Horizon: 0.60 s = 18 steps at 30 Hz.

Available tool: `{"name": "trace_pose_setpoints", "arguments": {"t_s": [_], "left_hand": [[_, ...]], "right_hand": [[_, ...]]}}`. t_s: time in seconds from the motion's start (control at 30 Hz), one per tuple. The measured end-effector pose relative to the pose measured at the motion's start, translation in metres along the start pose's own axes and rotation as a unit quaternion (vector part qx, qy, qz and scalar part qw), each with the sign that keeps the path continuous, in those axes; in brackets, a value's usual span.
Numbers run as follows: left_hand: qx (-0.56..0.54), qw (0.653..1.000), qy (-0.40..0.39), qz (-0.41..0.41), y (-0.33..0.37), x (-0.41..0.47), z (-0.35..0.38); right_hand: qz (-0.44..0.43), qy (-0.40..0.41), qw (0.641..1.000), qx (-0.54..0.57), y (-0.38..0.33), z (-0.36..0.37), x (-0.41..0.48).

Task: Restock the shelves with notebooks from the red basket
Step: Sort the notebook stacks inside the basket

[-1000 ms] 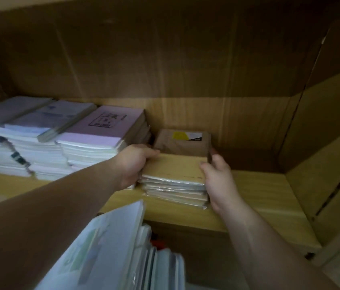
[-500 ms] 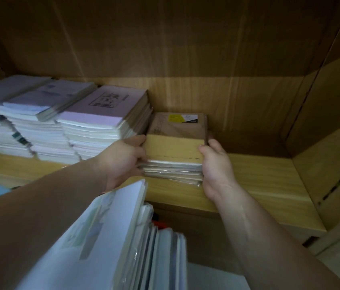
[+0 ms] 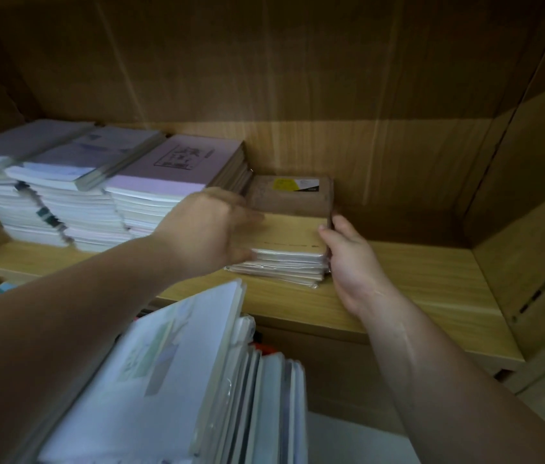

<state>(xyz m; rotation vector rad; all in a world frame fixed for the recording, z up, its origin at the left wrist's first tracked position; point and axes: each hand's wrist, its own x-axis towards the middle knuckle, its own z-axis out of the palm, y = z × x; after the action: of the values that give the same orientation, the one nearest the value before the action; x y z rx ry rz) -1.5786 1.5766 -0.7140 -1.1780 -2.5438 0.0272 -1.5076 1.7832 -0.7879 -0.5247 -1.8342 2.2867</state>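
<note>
Tan notebook stack point(image 3: 291, 229): lies flat on the wooden shelf point(image 3: 415, 279), clear wrap showing at its front edge; thin dark print line on the top cover, too small to read.
Right hand point(image 3: 353, 262): fingers curl round the stack's right edge, thumb on the top corner.
Left hand point(image 3: 209, 231): blurred; fingers stretched over the stack's left side; grip cannot be told.
Brown pack point(image 3: 293, 202): just behind the stack; yellow, white and black label point(image 3: 294, 184), unreadable.
Pink-covered pile point(image 3: 177, 175): to the left; dark boxed stamp, characters illegible.
Red basket point(image 3: 266, 349): a sliver showing below the shelf, behind upright notebooks point(image 3: 170, 380).
</note>
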Motion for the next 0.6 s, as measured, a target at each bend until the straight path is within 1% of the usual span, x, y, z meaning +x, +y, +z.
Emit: {"name": "trace_pose_setpoints", "arguments": {"t_s": [0.03, 0.1, 0.17, 0.27, 0.4, 0.5, 0.57, 0.6], "left_hand": [[0.048, 0.998, -0.045, 0.020, -0.002, 0.005, 0.003], [0.149, 0.982, -0.114, 0.037, -0.003, 0.014, 0.004], [0.196, 0.969, -0.146, 0.035, -0.003, 0.019, 0.006], [0.236, 0.957, -0.164, 0.027, -0.004, 0.019, 0.009], [0.238, 0.954, -0.180, 0.013, -0.003, 0.017, 0.015], [0.228, 0.957, -0.177, 0.019, 0.000, 0.014, 0.013], [0.185, 0.969, -0.161, 0.026, 0.004, 0.006, 0.005], [0.149, 0.979, -0.135, 0.030, 0.005, -0.001, 0.000]], "right_hand": [[0.002, -0.008, 1.000, -0.009, 0.000, -0.003, 0.000], [-0.002, -0.021, 0.999, -0.032, 0.002, -0.003, 0.002], [-0.014, -0.026, 0.998, -0.058, 0.004, 0.001, 0.005], [-0.032, -0.030, 0.994, -0.104, 0.006, 0.011, 0.010], [-0.054, -0.016, 0.990, -0.130, 0.008, 0.017, 0.013], [-0.047, -0.017, 0.993, -0.105, 0.007, 0.014, 0.010], [-0.038, -0.006, 0.997, -0.073, 0.004, 0.010, 0.001], [-0.037, 0.000, 0.997, -0.065, 0.002, 0.009, -0.006]]}}
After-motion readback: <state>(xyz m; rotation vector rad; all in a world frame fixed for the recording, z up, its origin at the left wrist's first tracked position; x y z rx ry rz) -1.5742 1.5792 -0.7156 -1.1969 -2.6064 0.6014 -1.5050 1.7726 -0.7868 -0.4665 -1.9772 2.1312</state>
